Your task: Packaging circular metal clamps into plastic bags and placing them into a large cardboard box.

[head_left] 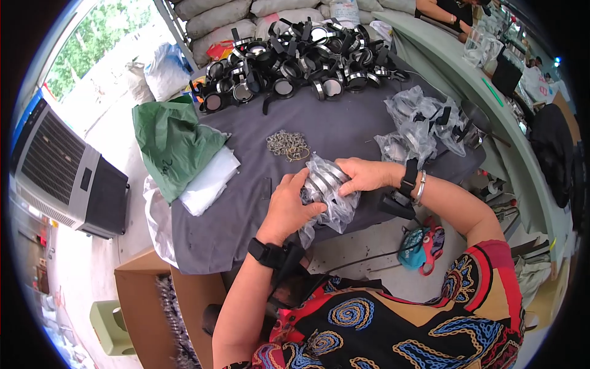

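My left hand (289, 206) and my right hand (361, 175) both grip a clear plastic bag of stacked metal rings (327, 187) over the near edge of a grey cloth-covered table (246, 209). The left hand holds the bag's left side, the right hand its top right. A small heap of little metal clips (287, 146) lies just beyond the bag. Black bands are strapped on both wrists.
A big pile of black-and-silver round parts (301, 58) fills the table's far side. More bagged rings (418, 126) lie at right. A green plastic bag (172, 144) hangs off the left edge. A cardboard box (147, 295) and an air cooler (61, 175) stand at left.
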A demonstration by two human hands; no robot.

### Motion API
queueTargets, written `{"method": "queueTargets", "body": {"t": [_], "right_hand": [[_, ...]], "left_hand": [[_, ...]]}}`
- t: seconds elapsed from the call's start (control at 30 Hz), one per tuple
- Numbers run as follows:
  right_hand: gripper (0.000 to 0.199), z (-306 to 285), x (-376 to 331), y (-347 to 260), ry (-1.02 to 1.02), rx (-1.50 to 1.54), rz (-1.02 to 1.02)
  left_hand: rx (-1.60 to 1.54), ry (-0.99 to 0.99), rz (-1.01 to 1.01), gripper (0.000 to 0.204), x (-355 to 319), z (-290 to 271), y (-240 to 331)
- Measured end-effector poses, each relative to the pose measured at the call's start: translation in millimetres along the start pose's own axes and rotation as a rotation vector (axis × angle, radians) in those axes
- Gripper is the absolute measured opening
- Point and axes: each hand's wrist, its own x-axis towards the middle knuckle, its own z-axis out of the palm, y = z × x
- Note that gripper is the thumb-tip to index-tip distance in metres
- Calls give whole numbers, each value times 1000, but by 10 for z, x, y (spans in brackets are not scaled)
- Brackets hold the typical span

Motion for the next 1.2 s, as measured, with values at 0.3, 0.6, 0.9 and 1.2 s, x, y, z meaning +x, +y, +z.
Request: {"method": "queueTargets", "body": {"t": [0.3,0.6,0.9,1.2], "right_hand": [[51,-59,34,-18,-49,-572,87],[43,67,88,-14,30,-208,-106],[50,627,667,-1290,-72,-45,-66],[35,2546,2554,-2840,-399,-484,-698]], "left_hand": [[140,-36,-56,80,73,13,89],[4,100,-146,73,-75,8,97],[-67,405,-189,72,-863,-799,129],[69,771,-513,72,-3133,-2526,-329]]}}
